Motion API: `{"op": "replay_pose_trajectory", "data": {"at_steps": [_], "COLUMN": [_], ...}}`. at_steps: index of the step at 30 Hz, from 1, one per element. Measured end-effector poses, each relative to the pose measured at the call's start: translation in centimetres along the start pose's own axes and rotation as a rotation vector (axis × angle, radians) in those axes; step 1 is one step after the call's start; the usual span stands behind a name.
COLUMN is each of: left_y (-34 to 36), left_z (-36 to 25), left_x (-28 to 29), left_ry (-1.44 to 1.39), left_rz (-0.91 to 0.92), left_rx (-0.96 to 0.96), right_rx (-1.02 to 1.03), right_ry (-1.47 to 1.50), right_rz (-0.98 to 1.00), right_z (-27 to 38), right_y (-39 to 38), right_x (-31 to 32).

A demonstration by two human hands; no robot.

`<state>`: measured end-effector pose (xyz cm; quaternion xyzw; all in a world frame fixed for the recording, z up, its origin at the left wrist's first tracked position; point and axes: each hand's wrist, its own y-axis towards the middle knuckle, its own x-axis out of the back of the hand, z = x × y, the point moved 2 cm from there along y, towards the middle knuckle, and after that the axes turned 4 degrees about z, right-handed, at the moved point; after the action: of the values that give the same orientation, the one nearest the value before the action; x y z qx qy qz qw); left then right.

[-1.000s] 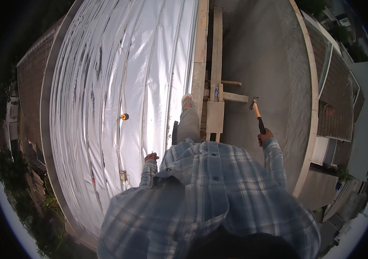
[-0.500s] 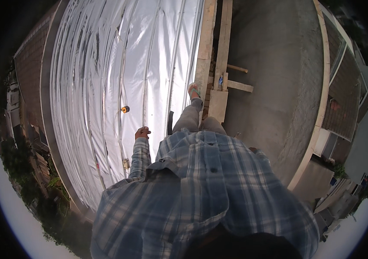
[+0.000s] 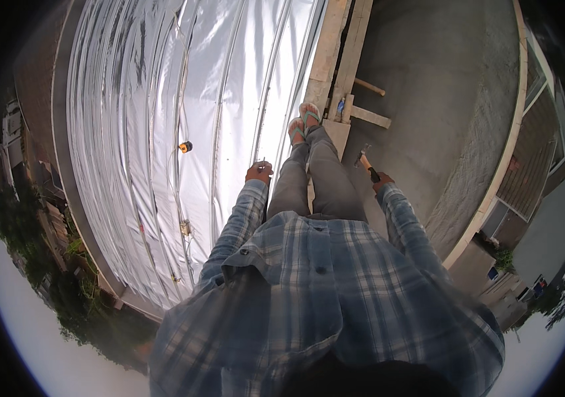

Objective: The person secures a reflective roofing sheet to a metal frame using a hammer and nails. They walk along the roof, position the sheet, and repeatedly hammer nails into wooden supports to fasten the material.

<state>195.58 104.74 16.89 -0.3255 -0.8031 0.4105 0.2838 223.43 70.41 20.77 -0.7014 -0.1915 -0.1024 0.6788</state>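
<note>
My right hand (image 3: 383, 180) grips a hammer (image 3: 366, 163) by its dark handle, head pointing up and away over the concrete. My left hand (image 3: 259, 172) is closed around a small thin object, maybe a nail, held just above the shiny silver sheet (image 3: 163, 119). I sit on a wooden beam (image 3: 325, 59) with my legs stretched ahead and my sandalled feet (image 3: 303, 122) resting on it. My plaid sleeves reach out on either side of my knees.
A small orange-and-dark object (image 3: 186, 146) lies on the silver sheet to the left. Short timber pieces (image 3: 370, 118) stick out over the grey concrete slab (image 3: 441, 86). Beyond the curved slab edge are neighbouring roofs (image 3: 534, 172); trees lie far below at the left.
The hammer hand, out of sight half a second ago, is back in view at the right. My left hand has moved up toward the sheet's edge and my legs have stretched forward.
</note>
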Motion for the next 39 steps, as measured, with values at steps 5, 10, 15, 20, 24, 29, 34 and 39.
{"op": "replay_pose_trajectory", "data": {"at_steps": [5, 10, 15, 20, 24, 29, 34, 39], "left_y": [2.1, 7.1, 9.8, 10.6, 10.6, 11.3, 11.1, 11.3], "left_z": [-0.6, 3.0, 3.4, 2.3, 2.6, 1.6, 2.0, 1.9], "left_x": [-5.2, -9.2, -12.0, -13.4, -13.3, -13.4, -13.4, -13.7], "left_ry": [0.415, 0.355, 0.533, 0.442, 0.449, 0.396, 0.369, 0.336], "left_rz": [0.015, -0.071, -0.189, -0.119, -0.22, -0.257, -0.282, -0.225], "left_rx": [-0.002, 0.087, 0.164, 0.222, 0.181, 0.151, 0.142, 0.222], "right_rx": [0.008, 0.219, 0.127, -0.074, -0.122, -0.11, 0.1, 0.418], "right_ry": [-0.227, -0.416, -0.244, -0.277, -0.329, -0.375, -0.298, 0.359], "right_rz": [0.108, 0.295, 0.453, 0.66, 0.666, 0.55, 0.362, -0.017], "right_z": [11.8, 24.6, 31.9, 33.4, 38.6, 39.7, 43.1, 37.7], "right_y": [11.3, 24.6, 37.6, 48.3, 50.1, 51.3, 45.7, 48.6], "right_x": [7.2, 11.0, 11.2, 11.9, 12.1, 15.7, 17.4, 17.2]}}
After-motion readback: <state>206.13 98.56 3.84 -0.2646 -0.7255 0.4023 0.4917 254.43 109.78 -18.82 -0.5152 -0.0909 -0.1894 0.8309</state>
